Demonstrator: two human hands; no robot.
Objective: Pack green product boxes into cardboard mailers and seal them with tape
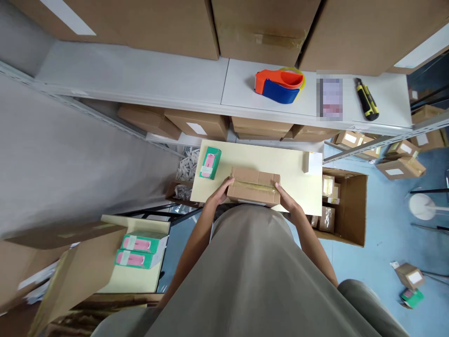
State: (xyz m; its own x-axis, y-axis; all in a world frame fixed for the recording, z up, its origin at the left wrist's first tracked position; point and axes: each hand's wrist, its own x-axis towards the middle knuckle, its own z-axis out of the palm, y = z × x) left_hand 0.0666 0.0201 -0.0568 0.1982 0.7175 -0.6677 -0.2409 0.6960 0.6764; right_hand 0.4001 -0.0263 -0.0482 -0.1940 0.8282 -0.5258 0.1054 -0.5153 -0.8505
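Observation:
A small brown cardboard box [255, 181], with yellowish tape along its top seam, is at the front edge of a cream table, close to my body. My left hand [221, 191] grips its left end, thumb on the upper corner. At the right end, my right hand [285, 196] holds it the same way; the fingers of both hands are partly hidden. Left of it on the table lies a green box with a pink picture [210, 163]. A small white box [313, 162] stands toward the right edge of the cream table [259, 154].
Above the table, a grey shelf [147, 70] carries an orange and blue tape dispenser [280, 85] and a yellow-black box cutter [366, 99]. An open carton [347, 210] with small parcels stands at the right. More green boxes [136, 250] lie on a side table at left.

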